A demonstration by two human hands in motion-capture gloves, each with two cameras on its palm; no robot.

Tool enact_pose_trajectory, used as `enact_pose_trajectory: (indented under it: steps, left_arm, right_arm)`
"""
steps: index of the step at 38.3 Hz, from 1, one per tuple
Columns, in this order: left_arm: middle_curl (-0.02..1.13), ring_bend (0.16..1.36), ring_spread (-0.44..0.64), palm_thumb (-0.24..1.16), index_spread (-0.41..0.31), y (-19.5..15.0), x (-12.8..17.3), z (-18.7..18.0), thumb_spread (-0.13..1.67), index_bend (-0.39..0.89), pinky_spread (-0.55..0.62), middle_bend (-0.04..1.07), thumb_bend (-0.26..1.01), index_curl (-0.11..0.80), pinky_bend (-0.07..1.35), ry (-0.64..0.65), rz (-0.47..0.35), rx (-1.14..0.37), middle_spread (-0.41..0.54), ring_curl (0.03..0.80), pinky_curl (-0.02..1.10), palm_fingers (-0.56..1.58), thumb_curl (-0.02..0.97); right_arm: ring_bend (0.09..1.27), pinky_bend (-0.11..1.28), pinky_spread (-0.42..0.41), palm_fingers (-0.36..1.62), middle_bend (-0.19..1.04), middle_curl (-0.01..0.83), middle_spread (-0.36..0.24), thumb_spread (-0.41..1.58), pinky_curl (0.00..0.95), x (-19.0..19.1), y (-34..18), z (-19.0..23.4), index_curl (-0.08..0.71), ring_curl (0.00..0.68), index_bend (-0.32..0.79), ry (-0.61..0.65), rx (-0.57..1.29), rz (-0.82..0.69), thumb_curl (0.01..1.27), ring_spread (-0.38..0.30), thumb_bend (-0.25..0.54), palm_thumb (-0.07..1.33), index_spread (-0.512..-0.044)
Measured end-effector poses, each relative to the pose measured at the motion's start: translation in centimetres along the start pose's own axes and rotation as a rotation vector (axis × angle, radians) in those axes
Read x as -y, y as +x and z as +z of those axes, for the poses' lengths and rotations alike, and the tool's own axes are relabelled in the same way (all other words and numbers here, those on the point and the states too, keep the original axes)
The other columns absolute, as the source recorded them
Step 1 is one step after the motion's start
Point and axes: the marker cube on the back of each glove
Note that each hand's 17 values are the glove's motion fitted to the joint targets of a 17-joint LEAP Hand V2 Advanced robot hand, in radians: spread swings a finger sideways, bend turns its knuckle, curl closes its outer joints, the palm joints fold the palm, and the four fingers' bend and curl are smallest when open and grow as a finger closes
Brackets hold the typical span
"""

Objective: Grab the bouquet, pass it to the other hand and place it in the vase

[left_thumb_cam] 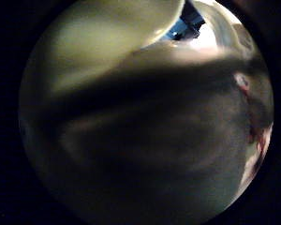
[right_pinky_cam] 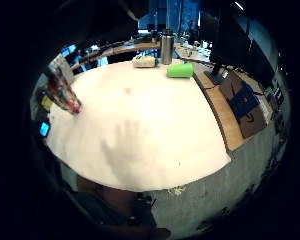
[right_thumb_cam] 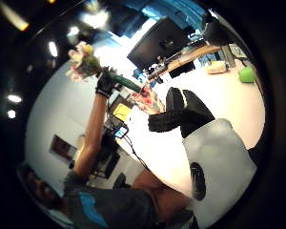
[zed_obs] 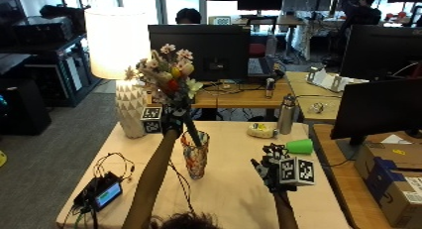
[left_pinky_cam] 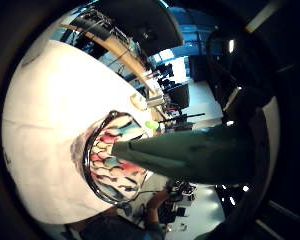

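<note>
My left hand is raised and grips the green-wrapped stems of the bouquet, a bunch of white, yellow and red flowers. The stems slant down to the mouth of the colourful patterned vase, which stands upright on the table. The left little finger side palm view looks down into the vase, with the stem wrap ending over its opening. My right hand hovers over the table to the right of the vase, fingers spread, holding nothing. The right thumb side palm view shows the bouquet held high.
A green cup lies on its side at the back right, near a metal bottle and a pale roll. A lamp stands at the back left. A small device with cables sits at the front left.
</note>
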Motion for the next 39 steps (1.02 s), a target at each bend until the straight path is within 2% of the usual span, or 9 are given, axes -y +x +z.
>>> enact_pose_trajectory:
  steps: [3, 7, 12, 15, 18, 19, 22, 27, 39]
  left_arm:
    - [0.56, 0.7, -0.34, 0.53, -0.325, -2.4, 1.7, 1.8, 0.89, 0.27, -0.31, 0.6, -0.04, 0.564, 0.36, -0.031, -0.075, -0.021, -0.333, 0.451, 0.4, 1.1, 0.441]
    - [0.55, 0.66, -0.33, 0.53, -0.304, -3.5, 1.1, 2.5, 0.93, 0.2, -0.25, 0.54, -0.03, 0.549, 0.3, -0.074, -0.103, 0.003, -0.318, 0.441, 0.39, 1.04, 0.417]
    - [0.55, 0.6, -0.29, 0.57, -0.237, -5.8, 0.7, 2.5, 0.96, 0.12, -0.08, 0.46, -0.01, 0.516, 0.28, -0.128, -0.121, 0.003, -0.274, 0.444, 0.4, 0.76, 0.398]
    - [0.51, 0.57, -0.18, 0.6, -0.16, -6.3, 0.1, 2.0, 0.97, 0.07, 0.09, 0.26, -0.01, 0.484, 0.37, -0.153, -0.107, 0.016, -0.179, 0.443, 0.43, 0.48, 0.393]
    - [0.48, 0.58, -0.03, 0.62, -0.065, -5.3, -1.1, 0.8, 0.95, -0.02, 0.2, 0.16, -0.02, 0.42, 0.49, -0.147, -0.062, 0.073, -0.053, 0.435, 0.44, 0.27, 0.39]
    - [0.46, 0.59, 0.01, 0.62, -0.045, -4.7, -1.4, 0.3, 0.95, -0.01, 0.23, 0.14, -0.02, 0.404, 0.51, -0.136, -0.045, 0.09, -0.022, 0.432, 0.44, 0.25, 0.387]
    - [0.41, 0.6, 0.12, 0.57, 0.001, -3.1, -2.1, -1.5, 0.93, 0.01, 0.31, 0.14, -0.05, 0.356, 0.55, -0.095, 0.02, 0.118, 0.057, 0.403, 0.43, 0.18, 0.371]
    - [0.38, 0.64, 0.22, 0.5, 0.033, 0.0, -3.6, -4.0, 0.91, 0.05, 0.4, 0.18, -0.06, 0.301, 0.58, -0.048, 0.127, 0.112, 0.131, 0.379, 0.42, 0.14, 0.351]
    - [0.38, 0.69, 0.31, 0.41, 0.009, 5.9, -8.5, -7.0, 0.88, 0.09, 0.46, 0.22, -0.05, 0.245, 0.57, -0.02, 0.236, 0.148, 0.179, 0.359, 0.38, 0.12, 0.325]
  right_arm:
    - [0.18, 0.21, 0.367, 0.66, 0.17, 0.372, -0.003, 1.12, 0.324, 0.0, 0.6, 0.1, 0.45, 0.298, 0.2, -0.001, -0.001, 0.007, 0.5, 0.132, -0.02, 0.7, -0.31]
    - [0.18, 0.2, 0.369, 0.66, 0.17, 0.367, -0.002, 1.13, 0.327, 0.0, 0.5, 0.0, 0.45, 0.297, 0.2, -0.005, -0.005, 0.004, 0.5, 0.134, -0.019, 0.7, -0.311]
    - [0.18, 0.2, 0.37, 0.66, 0.17, 0.362, -0.001, 1.13, 0.328, 0.0, 0.0, 0.0, 0.454, 0.293, 0.2, -0.007, -0.001, 0.003, 0.49, 0.134, -0.019, 0.7, -0.311]
    - [0.18, 0.19, 0.368, 0.65, 0.17, 0.36, -0.001, 1.12, 0.33, 0.0, -0.3, -0.1, 0.454, 0.292, 0.2, -0.008, 0.0, -0.006, 0.49, 0.135, -0.02, 0.7, -0.311]
    - [0.18, 0.19, 0.366, 0.64, 0.17, 0.357, -0.001, 1.12, 0.33, 0.1, -0.7, -0.3, 0.456, 0.293, 0.2, 0.001, 0.001, -0.015, 0.49, 0.136, -0.02, 0.7, -0.312]
    - [0.18, 0.18, 0.368, 0.64, 0.17, 0.357, 0.0, 1.13, 0.33, 0.1, -0.8, -0.4, 0.455, 0.292, 0.2, 0.005, 0.002, -0.017, 0.49, 0.135, -0.018, 0.7, -0.311]
    - [0.18, 0.18, 0.369, 0.63, 0.18, 0.357, 0.0, 1.13, 0.327, 0.2, -1.2, -0.6, 0.456, 0.29, 0.2, 0.011, 0.002, -0.024, 0.48, 0.136, -0.018, 0.7, -0.312]
    - [0.18, 0.18, 0.369, 0.63, 0.17, 0.353, 0.0, 1.12, 0.326, 0.2, -1.9, -0.6, 0.457, 0.288, 0.2, 0.015, 0.001, -0.034, 0.48, 0.137, -0.02, 0.7, -0.313]
    - [0.17, 0.19, 0.369, 0.6, 0.17, 0.349, 0.0, 1.12, 0.328, 0.3, -3.6, -0.4, 0.461, 0.281, 0.21, 0.024, 0.007, -0.066, 0.46, 0.146, -0.023, 0.7, -0.314]
